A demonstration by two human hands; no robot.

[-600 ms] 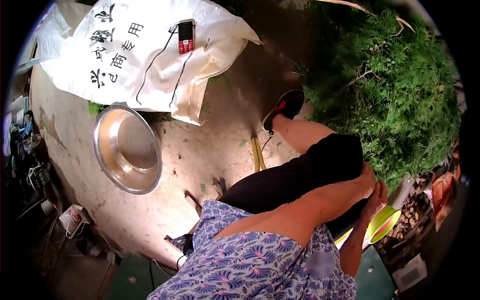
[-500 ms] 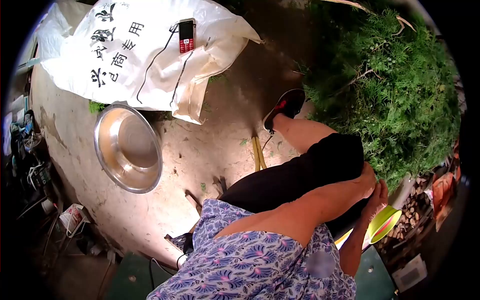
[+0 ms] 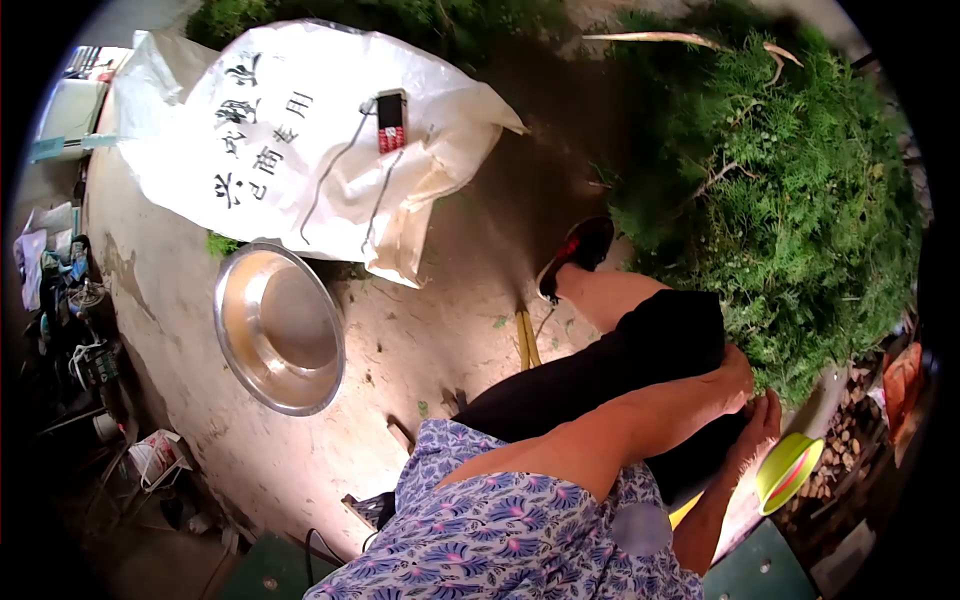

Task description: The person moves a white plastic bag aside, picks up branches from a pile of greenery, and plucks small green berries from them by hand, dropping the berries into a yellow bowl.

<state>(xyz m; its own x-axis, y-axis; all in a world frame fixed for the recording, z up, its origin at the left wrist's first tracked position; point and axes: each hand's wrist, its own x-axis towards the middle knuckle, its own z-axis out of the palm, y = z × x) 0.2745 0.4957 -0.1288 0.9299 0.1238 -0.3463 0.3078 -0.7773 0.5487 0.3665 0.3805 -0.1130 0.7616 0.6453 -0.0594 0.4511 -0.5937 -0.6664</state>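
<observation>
My left hand (image 3: 737,378) is beside my right knee, its back turned toward me and its fingers mostly hidden. My right hand (image 3: 760,428) is just below it, with fingers curled up near the edge of a big heap of green cypress-like branches (image 3: 800,210). Both hands are close together at the lower edge of the foliage. Whatever they hold is too small or hidden to make out. A lime-green container (image 3: 797,478) with a pinkish-red inside stands just right of my right wrist.
A wide metal basin (image 3: 300,320) stands on the floor at left. Behind it lies a white woven sack (image 3: 330,150) with black writing and a red-and-black phone (image 3: 391,125) on a cord. A yellow-handled tool (image 3: 527,340) lies by my foot. Clutter lines the left side.
The view has tilted, so the sack, basin and legs appear lower and slightly right. Both hands stay close together by the foliage, with little change in pose.
</observation>
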